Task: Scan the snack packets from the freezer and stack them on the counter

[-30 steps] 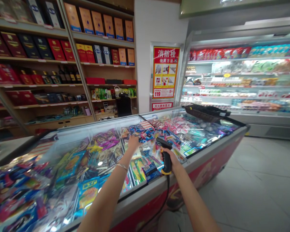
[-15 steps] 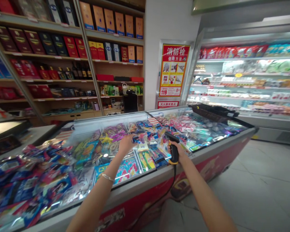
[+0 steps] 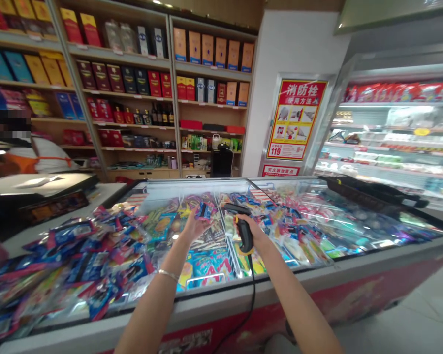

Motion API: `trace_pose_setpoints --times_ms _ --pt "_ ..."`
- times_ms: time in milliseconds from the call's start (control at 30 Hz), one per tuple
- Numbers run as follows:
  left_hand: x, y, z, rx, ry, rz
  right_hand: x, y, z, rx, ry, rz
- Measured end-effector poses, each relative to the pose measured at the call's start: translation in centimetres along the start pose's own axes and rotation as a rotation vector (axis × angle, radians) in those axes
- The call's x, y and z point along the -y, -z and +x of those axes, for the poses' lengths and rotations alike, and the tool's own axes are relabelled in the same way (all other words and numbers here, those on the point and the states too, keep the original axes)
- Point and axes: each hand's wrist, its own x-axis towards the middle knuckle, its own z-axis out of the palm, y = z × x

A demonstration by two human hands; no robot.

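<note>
My left hand (image 3: 196, 227) is closed on a small blue and pink snack packet (image 3: 205, 210), held above the glass-topped chest freezer (image 3: 302, 279). My right hand (image 3: 256, 232) grips a black and yellow barcode scanner (image 3: 245, 237) by its handle. The scanner's head points left, towards the packet, with a gap between them. From the handle's base a black cord (image 3: 251, 290) hangs down over the freezer's front. To the left lies a large heap of similar packets (image 3: 90, 265) on the glass. More packets (image 3: 293, 228) are spread over the glass to the right.
A black tray-like object (image 3: 369, 191) lies at the freezer's far right end. The counter (image 3: 107, 196) adjoins on the left, with a person's white sleeve (image 3: 51, 152) behind it. Shelves of boxed bottles (image 3: 140, 81) and a lit open fridge (image 3: 395, 123) stand beyond.
The view has swung left. My left hand now holds the packet up, clear of the packets it was among. The scanner has come nearer to my left hand.
</note>
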Motion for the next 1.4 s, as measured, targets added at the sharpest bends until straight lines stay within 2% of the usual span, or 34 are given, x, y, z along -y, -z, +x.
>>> trace_pose_setpoints --times_ms 133,233,333,533,733,867,1267,1400 --pt "0.3 0.6 0.6 -0.16 -0.016 -0.12 -1.4 -1.9 2.1 0.109 -0.003 0.026" --pt "0.5 1.2 1.4 -0.327 -0.055 -0.094 -2.2 -1.6 2.6 0.124 0.038 0.009" --pt "0.3 1.7 1.7 -0.42 -0.102 -0.047 -2.5 -1.1 2.2 0.163 0.063 -0.053" --pt "-0.3 2.3 1.2 -0.372 -0.161 -0.085 -2.9 -1.3 1.6 0.264 0.093 -0.179" --pt "-0.9 3.0 0.9 -0.419 -0.157 -0.059 -2.8 -1.3 1.6 0.342 0.143 -0.155" --pt "-1.1 3.2 0.9 -0.409 -0.159 -0.046 -2.6 -1.3 1.4 0.397 0.162 -0.14" --pt "-0.8 3.6 1.4 -0.398 -0.143 -0.01 -2.8 -1.3 1.6 0.4 0.166 -0.123" --pt "-0.8 3.4 1.3 -0.399 -0.166 0.08 -3.2 -1.1 2.0 0.377 0.148 -0.139"
